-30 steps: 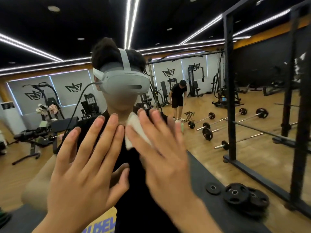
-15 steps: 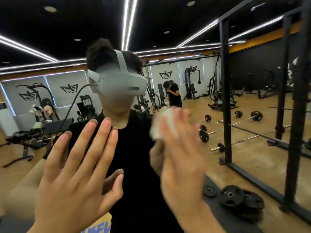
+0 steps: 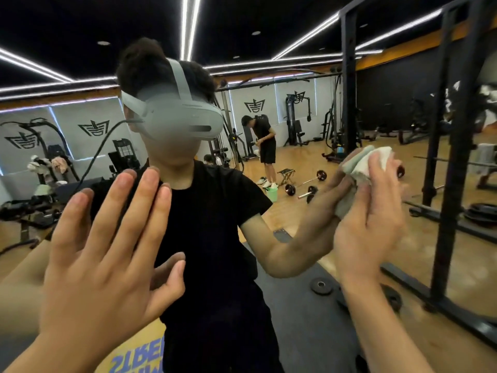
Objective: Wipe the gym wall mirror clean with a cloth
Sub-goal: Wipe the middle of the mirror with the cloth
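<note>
Head view: left hand flat and spread, fingers straight, fingertips meeting their own reflection on the mirror, holding nothing; right hand likewise flat, fingers extended, pressing a bunched white cloth against the mirror to the right of the reflected person, with the cloth showing above the fingertips. Judgement: the cloth is light, soft and liable to bunch or slip under a flat palm; best taken by its folded middle; the mirror is stiff, smooth and fragile; moderate pressure advised.

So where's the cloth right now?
The cloth sits right of centre in the head view, under the right hand against the mirror, left of the black rack post.
</note>
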A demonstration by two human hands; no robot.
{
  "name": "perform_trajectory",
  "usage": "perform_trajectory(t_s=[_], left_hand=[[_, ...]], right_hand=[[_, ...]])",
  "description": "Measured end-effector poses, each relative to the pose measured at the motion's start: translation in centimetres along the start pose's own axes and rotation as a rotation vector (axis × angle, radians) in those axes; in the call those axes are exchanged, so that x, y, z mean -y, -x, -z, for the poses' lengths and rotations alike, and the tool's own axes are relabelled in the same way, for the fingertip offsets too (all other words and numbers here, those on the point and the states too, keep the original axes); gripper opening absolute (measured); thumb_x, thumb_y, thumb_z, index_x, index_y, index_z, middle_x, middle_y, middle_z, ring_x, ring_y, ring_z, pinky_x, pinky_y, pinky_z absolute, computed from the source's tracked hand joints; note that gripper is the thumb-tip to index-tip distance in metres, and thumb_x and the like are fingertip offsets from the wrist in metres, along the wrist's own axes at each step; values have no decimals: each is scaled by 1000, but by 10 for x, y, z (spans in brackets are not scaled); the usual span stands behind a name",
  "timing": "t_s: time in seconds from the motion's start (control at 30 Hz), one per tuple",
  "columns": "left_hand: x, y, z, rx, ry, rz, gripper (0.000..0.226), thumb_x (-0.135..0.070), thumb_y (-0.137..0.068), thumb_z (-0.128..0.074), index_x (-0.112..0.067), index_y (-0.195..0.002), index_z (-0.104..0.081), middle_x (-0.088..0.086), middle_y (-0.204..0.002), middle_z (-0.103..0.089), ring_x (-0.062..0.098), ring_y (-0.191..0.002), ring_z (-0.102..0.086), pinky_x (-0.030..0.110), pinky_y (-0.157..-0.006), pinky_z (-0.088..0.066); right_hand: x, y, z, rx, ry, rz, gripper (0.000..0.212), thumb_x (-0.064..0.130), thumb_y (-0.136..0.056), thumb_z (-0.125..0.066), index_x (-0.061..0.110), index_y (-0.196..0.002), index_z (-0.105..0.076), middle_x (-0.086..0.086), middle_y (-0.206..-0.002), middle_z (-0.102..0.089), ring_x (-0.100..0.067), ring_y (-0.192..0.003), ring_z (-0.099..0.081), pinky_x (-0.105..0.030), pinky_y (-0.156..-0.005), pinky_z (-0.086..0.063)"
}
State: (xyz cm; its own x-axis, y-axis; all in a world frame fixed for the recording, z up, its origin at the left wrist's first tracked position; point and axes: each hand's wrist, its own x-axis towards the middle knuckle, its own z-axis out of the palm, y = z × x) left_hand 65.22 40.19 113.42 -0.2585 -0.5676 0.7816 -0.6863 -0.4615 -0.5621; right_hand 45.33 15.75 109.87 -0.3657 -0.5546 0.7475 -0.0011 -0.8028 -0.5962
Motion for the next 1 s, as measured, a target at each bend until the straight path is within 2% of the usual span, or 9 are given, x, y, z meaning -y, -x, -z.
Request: perform_trajectory(t_s=[0.17, 0.33, 0.47, 0.57, 0.63, 0.73, 0.87, 0.93, 1.0], left_hand=[[-1, 1, 1, -30, 15, 1, 76, -43, -104, -35, 2, -164, -26, 19, -175, -16, 37, -162, -13, 79, -114, -31], [-1, 0, 2, -46, 30, -6, 76, -43, -104, -37, 2, -164, -26, 19, -175, -15, 37, -163, -12, 77, -116, -28], [-4, 0, 1, -53, 16, 1, 78, -44, -101, -42, 2, -163, -28, 20, -174, -20, 39, -161, -17, 74, -118, -28], [-3, -1, 4, -70, -40, -17, 80, -45, -99, -44, 1, -163, -32, 19, -173, -24, 38, -160, -23, 64, -125, -20], [-3, 0, 6, -70, -61, -22, 81, -46, -98, -46, 1, -162, -33, 19, -172, -27, 38, -159, -25, 62, -126, -18], [-4, 0, 7, -71, -55, -13, 80, -45, -97, -48, 1, -162, -34, 19, -172, -28, 36, -159, -25, 60, -127, -17], [-1, -1, 6, -72, -52, -25, 80, -44, -98, -47, 1, -162, -33, 20, -172, -26, 37, -160, -24, 64, -124, -22], [-2, 1, 5, -68, -39, -14, 79, -44, -99, -45, 1, -163, -32, 20, -172, -25, 38, -160, -22, 67, -122, -24], [-3, 0, 4, -63, -25, -1, 79, -44, -99, -44, 1, -163, -31, 20, -173, -24, 38, -161, -20, 70, -121, -26]], right_hand=[[86, 92, -43, 206, -107, 333, 41, 7, -104, -46, 11, -144, -56, -11, -157, -46, -29, -153, -35, -57, -124, -27], [36, 58, -20, 321, 76, 750, 44, 12, -105, -56, 21, -148, -53, -9, -154, -50, -29, -150, -39, -49, -127, -19], [-23, 11, 10, 152, 158, 375, 38, 10, -110, -44, 13, -147, -52, -15, -157, -46, -31, -154, -32, -67, -125, -16], [-8, 12, 0, -6, 37, 32, 44, 4, -107, -48, 17, -149, -53, -5, -162, -42, -20, -156, -28, -58, -128, -18], [29, 35, -22, -55, 5, 13, 47, 5, -105, -48, 21, -149, -52, 0, -163, -39, -20, -154, -34, -54, -127, -23], [73, 94, -43, 120, -40, 329, 42, 5, -104, -46, 14, -145, -54, -11, -158, -43, -33, -151, -37, -51, -126, -23], [61, 91, -27, 366, -48, 702, 33, 16, -112, -47, 21, -142, -60, -9, -152, -53, -28, -149, -42, -49, -124, -28], [23, 57, -14, 354, 54, 898, 36, 13, -105, -61, 22, -140, -62, -9, -149, -56, -28, -146, -47, -48, -124, -29], [-15, 20, 3, 280, 172, 883, 40, 12, -101, -66, 19, -140, -58, -13, -147, -56, -31, -144, -48, -52, -123, -28]])
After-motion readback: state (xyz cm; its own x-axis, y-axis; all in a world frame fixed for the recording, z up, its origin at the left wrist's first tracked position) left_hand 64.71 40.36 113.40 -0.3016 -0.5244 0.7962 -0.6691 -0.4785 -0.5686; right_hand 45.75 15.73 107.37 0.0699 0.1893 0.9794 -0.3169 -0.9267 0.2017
